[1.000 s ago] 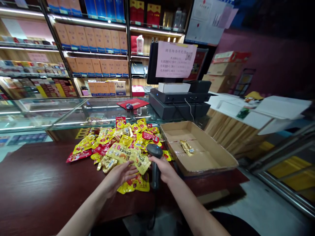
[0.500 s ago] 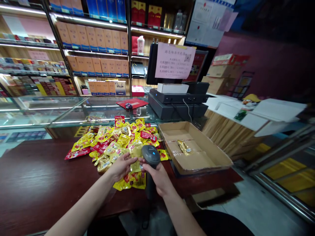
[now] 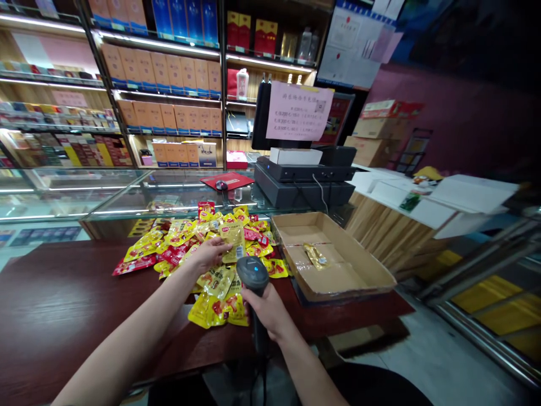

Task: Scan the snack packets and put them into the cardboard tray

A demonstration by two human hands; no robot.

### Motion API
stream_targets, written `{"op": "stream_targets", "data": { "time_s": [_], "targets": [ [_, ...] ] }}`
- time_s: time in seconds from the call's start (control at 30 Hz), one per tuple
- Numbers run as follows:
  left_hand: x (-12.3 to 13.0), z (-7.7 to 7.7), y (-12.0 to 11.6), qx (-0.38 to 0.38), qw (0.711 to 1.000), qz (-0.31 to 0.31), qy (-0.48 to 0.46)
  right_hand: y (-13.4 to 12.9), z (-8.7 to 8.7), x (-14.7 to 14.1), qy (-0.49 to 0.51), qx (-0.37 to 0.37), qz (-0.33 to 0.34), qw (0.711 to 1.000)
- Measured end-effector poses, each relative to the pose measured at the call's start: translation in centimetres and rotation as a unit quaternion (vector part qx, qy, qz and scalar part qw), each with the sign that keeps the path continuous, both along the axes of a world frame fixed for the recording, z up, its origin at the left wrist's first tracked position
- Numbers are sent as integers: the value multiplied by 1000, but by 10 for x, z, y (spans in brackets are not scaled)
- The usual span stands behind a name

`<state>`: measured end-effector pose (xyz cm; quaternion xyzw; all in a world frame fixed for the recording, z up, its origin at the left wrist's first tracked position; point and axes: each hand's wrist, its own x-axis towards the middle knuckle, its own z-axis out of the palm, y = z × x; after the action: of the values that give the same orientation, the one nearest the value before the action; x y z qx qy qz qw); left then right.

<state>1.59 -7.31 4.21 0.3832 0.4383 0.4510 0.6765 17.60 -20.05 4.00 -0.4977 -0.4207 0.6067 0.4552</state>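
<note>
A gold snack packet [image 3: 232,239] is held by its left edge in my left hand [image 3: 210,254], over a heap of yellow, red and gold packets [image 3: 173,239]. My right hand [image 3: 267,307] is wrapped round the handle of a dark barcode scanner [image 3: 253,273], whose head has a small blue light and points toward the held packet. Below the scanner head, more yellow packets [image 3: 213,310] lie near the table's front edge. One gold packet [image 3: 315,256] lies inside the shallow cardboard tray [image 3: 359,287] to the right.
The dark red table [image 3: 63,304] meets a glass counter [image 3: 122,197] with a red mouse pad [image 3: 236,180] and mouse. A monitor with a pink sign [image 3: 298,113] stands behind a cash drawer [image 3: 296,192]. White boxes [image 3: 426,203] are at the right.
My left hand has moved up and away from my right hand with a gold packet. The scanner has shifted slightly left and down, and gold packets now show beneath it.
</note>
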Motion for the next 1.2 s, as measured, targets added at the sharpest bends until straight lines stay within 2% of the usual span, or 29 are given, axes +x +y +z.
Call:
{"op": "stream_targets", "data": {
  "time_s": [0.33, 0.77, 0.97, 1.03, 1.2],
  "targets": [
    [-3, -10, 2, 17, 1000, -25, -6, 2, 4, -2, -21, 6, 3, 1000],
    [-4, -12, 3, 30, 998, -16, 55, 4, 7, -4, -34, 9, 10, 999],
    [-2, -7, 0, 32, 998, -22, 41, 6, 5, -3, -28, -4, 9, 1000],
    [0, -3, -2, 21, 999, -21, 40, 6, 5, -2, -22, 16, -5, 1000],
    [13, 17, -16, 13, 998, -52, 37, 13, 18, 14, 11, 115, -122, 986]
  ]
}}
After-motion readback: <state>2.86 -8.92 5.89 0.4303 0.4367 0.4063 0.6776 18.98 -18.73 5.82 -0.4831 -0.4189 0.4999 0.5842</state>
